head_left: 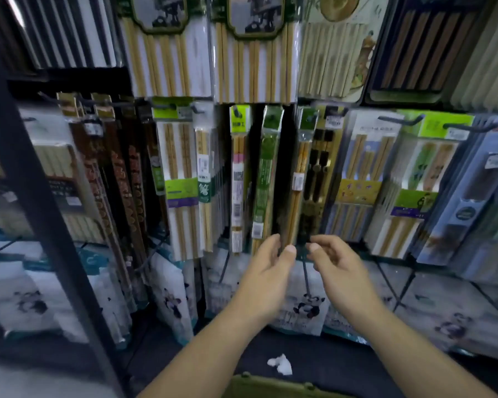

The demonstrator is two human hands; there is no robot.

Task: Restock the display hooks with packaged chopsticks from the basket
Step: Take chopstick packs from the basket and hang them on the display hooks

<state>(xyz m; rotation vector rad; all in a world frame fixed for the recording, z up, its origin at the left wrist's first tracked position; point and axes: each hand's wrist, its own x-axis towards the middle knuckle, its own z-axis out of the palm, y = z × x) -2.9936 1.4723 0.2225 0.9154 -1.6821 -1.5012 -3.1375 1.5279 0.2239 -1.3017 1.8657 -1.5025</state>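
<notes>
Pinching a narrow clear-wrapped bamboo chopstick pack [296, 191] by its lower end, likely light, stiff and slippery, the left hand [266, 265] steadies it; the right hand [338, 265] curls its fingers loosely, empty.

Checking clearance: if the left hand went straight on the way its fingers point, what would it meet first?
Probably the lower end of the narrow tan chopstick pack hanging just above the left hand; whether they touch is unclear.
</notes>
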